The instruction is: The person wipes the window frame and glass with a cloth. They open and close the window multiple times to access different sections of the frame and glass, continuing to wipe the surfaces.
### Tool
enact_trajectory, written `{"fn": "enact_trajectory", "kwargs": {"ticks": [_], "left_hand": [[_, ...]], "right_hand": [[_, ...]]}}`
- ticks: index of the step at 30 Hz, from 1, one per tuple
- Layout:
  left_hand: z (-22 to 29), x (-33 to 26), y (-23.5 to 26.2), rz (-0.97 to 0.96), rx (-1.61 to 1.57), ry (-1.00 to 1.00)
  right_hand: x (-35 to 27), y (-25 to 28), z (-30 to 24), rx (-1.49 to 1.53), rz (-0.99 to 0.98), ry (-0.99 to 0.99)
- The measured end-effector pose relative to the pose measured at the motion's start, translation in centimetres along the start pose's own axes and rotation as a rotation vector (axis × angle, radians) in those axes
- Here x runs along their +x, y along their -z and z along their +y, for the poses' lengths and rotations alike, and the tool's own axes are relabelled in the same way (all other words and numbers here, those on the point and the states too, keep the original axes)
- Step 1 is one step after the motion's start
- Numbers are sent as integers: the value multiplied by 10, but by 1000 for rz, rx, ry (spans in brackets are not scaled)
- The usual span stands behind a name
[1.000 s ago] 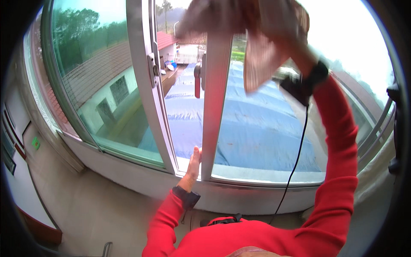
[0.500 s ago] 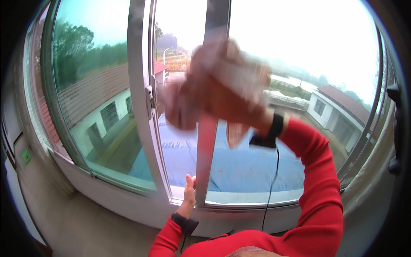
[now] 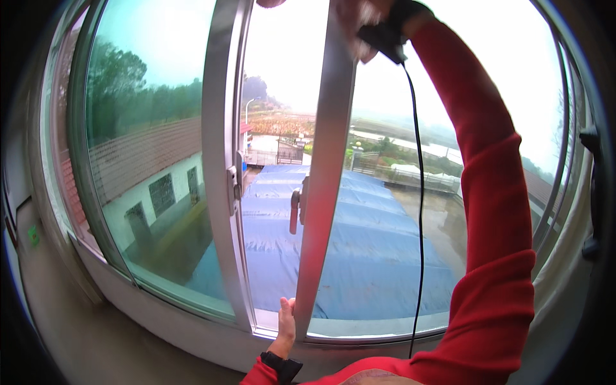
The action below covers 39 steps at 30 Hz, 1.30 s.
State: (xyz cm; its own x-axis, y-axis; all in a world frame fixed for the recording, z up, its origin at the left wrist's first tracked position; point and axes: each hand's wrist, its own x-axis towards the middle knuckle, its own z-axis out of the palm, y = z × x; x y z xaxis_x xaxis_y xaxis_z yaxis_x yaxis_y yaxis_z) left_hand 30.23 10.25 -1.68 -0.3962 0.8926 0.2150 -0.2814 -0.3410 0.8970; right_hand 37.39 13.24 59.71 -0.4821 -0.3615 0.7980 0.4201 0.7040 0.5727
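My left hand (image 3: pixel 286 327) grips the lower part of an upright window sash frame (image 3: pixel 319 212), thumb up and fingers round its edge. My raised right hand (image 3: pixel 364 22) is at the upper edge of the view, in front of the same frame and blurred. A scrap of brownish cloth (image 3: pixel 269 2) peeks in at the top beside it; the rest is out of view. On the sash sits a window handle (image 3: pixel 295 210). To its left stands another metal sash frame (image 3: pixel 224 160) with a latch (image 3: pixel 234 190).
A greenish glass pane (image 3: pixel 147 154) fills the left. A black cable (image 3: pixel 420 192) hangs from my right wrist. Outside lie a blue tarp roof (image 3: pixel 385 256) and a white building (image 3: pixel 160 192). A pale curtain (image 3: pixel 564 237) hangs at the right.
My right hand has swung up with the brownish cloth, from mid-window to the top edge, uncovering the handle. My left hand keeps its hold on the sash; the view has shifted slightly.
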Motion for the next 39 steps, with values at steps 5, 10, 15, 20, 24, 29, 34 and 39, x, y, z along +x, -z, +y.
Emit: {"fn": "enact_trajectory", "kwargs": {"ticks": [5, 10, 15, 20, 24, 29, 34, 39], "left_hand": [[-6, 1, 4, -55, 31, -61], [-10, 2, 1, 26, -25, -18], [-7, 2, -3, 39, -62, -37], [-3, 1, -3, 50, -11, 32], [-13, -15, 3, 97, -46, -32], [-33, -63, 31, 297, 47, 54], [-35, -108, 58, 406, 102, 152], [-13, -127, 69, 528, 220, 35]], "right_hand": [[8, -2, -1, 232, -129, 11], [-67, -6, -46, 416, -1011, 306], [-106, -19, -74, 171, -1157, 529], [-104, -35, -68, 672, -736, 533], [-129, -32, -87, 865, -644, 497], [-267, -56, -189, 477, -625, 266], [-381, -111, -292, 300, -1312, 256], [-458, -93, -336, 1241, -1350, -672]]}}
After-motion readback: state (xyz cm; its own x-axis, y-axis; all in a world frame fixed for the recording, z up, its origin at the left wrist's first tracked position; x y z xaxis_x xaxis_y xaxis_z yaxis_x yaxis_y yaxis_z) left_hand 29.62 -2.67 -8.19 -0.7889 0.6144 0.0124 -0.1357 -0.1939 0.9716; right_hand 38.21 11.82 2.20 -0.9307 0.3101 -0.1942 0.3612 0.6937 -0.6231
